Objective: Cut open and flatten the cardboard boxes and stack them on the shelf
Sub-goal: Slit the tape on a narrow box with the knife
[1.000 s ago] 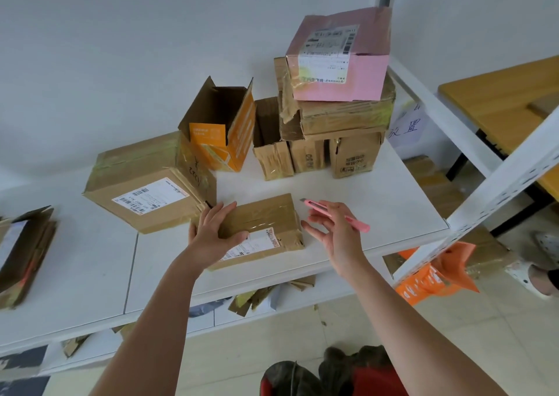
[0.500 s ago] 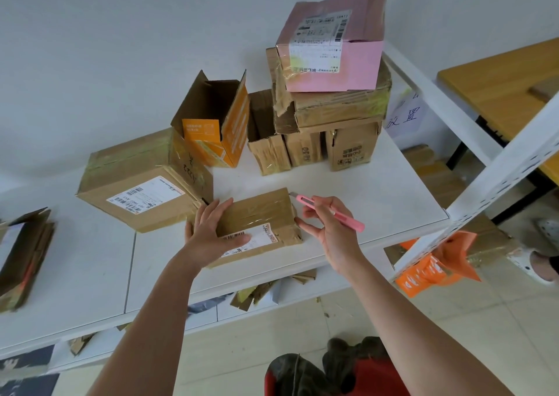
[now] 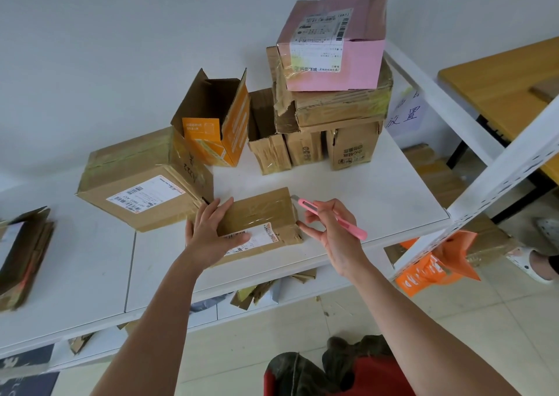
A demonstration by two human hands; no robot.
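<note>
A small taped brown box (image 3: 266, 214) with a white label lies near the front edge of the white shelf (image 3: 363, 202). My left hand (image 3: 211, 232) rests flat on its left part, fingers straight, thumb over the label. My right hand (image 3: 329, 229) grips a pink utility knife (image 3: 332, 218), whose short blade sits at the box's far right corner. A little finger touches the box's right end.
A large labelled brown box (image 3: 142, 184) sits left of the small one, touching it. Behind stand an open orange box (image 3: 217, 129) and a stack of brown boxes topped by a pink box (image 3: 332, 45). Flattened cardboard (image 3: 21, 253) lies far left. A shelf post (image 3: 490, 184) rises at right.
My right hand has moved left with the knife, bringing the blade to the small box's far right corner. My left hand has stayed on the box.
</note>
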